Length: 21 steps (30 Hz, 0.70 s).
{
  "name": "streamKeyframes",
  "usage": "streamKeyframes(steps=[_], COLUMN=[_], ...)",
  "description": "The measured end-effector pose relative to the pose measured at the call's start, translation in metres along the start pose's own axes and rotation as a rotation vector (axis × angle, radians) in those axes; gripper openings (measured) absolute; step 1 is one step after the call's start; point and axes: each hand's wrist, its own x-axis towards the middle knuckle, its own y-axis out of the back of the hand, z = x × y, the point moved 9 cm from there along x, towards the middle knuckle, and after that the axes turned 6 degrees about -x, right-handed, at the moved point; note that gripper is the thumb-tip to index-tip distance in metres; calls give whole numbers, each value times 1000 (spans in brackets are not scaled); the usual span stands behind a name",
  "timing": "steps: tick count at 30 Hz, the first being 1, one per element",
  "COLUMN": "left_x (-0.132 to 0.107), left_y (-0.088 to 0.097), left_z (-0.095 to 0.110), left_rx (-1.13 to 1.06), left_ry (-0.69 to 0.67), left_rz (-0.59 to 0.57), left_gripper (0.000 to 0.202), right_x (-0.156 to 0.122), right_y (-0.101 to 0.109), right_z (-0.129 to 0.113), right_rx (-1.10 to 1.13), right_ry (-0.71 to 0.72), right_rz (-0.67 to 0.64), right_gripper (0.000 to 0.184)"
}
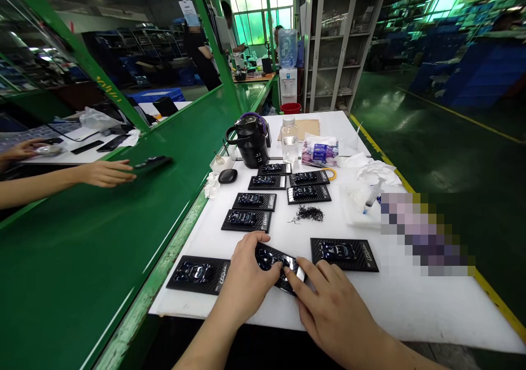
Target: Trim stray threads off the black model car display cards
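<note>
Near the front of the white table, a small dark model car on a black patterned base plate (266,255) lies tilted between my two hands. My left hand (246,277) is closed around its left end, with the thumb pressed on the car. At the right end, my right hand (329,296) grips the plate, its index fingertip close to my left thumb. My fingers hide part of the car. A similar car on its plate (197,274) lies left of my left hand, and another (343,254) lies beyond my right hand.
Several more mounted cars (249,218) stand farther back, near a pile of black slivers (310,213). Behind are a black jug (251,145), a clear bottle (290,142) and tissues (320,152). A syringe (373,195) lies right. Another person's hand (109,173) reaches over the green conveyor (123,233).
</note>
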Motion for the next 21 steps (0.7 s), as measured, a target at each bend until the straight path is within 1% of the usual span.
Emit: streamKeyframes(steps=[9,14,21], left_x=[0,-1,0], left_y=[0,1,1], left_z=[1,2,4], left_rx=[1,13,32], left_ry=[-6,-13,-20], left_rz=[5,18,9], left_gripper=[40,40,40], right_x=[-3,-2,-2], right_y=[2,1,0], right_z=[0,-1,-1], right_rx=[-5,-12,-13], right_ry=[5,17,11], right_rz=[29,17,12], right_gripper=[47,50,48])
